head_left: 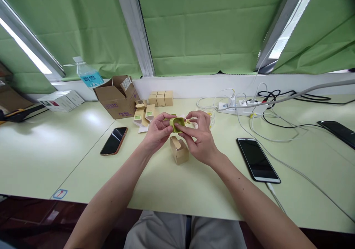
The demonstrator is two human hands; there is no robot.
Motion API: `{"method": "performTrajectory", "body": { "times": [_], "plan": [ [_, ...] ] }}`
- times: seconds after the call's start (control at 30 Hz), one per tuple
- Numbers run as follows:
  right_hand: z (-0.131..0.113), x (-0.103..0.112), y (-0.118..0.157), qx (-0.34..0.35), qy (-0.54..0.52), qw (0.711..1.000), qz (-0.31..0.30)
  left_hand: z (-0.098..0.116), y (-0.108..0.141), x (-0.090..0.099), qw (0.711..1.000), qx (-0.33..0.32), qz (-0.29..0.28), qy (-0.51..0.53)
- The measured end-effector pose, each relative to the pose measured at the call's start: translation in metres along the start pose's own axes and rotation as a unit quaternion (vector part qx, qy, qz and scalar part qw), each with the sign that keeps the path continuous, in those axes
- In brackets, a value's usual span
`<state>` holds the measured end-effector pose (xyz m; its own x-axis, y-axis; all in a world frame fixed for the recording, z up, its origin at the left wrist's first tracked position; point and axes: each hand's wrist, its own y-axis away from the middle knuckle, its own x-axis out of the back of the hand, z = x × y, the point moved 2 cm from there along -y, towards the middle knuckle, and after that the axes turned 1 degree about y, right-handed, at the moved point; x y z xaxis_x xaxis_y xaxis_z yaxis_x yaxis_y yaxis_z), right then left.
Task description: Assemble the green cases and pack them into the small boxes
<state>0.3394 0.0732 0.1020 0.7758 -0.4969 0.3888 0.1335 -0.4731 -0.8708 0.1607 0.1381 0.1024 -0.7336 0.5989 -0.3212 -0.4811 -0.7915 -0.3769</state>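
Above the middle of the table, my left hand (pixel 158 132) is closed on a small yellow-green square container (pixel 175 124), its open side facing me. My right hand (pixel 199 134) meets it from the right, with a finger at the container's opening and the thumb below its edge. Something thin and yellowish shows by the right fingertips, too small to make out. Just beneath the hands stands a small brown cardboard box (pixel 179 153) with its flap raised.
Behind my left hand are opened small boxes (pixel 141 116), a large carton (pixel 118 101) and closed small boxes (pixel 161 98). Phones lie on the left (pixel 114 141) and right (pixel 257 160). Cables run around a power strip (pixel 244 108). A bottle (pixel 88 73) leans by the carton.
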Motion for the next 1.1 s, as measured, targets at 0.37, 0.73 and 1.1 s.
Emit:
{"method": "performTrajectory", "body": {
  "times": [0.37, 0.73, 1.1],
  "plan": [
    [0.054, 0.036, -0.001, -0.191, 0.073, 0.968, 0.145, -0.014, -0.013, 0.039, 0.993, -0.030, 0.107, 0.026],
    [0.086, 0.000, 0.032, -0.127, 0.359, 0.894, -0.238, -0.024, -0.014, 0.045, 0.993, -0.017, 0.114, 0.039],
    [0.075, 0.006, 0.021, -0.172, 0.188, 0.964, -0.077, -0.015, -0.011, 0.025, 0.995, -0.045, 0.088, -0.019]
  ]
}}
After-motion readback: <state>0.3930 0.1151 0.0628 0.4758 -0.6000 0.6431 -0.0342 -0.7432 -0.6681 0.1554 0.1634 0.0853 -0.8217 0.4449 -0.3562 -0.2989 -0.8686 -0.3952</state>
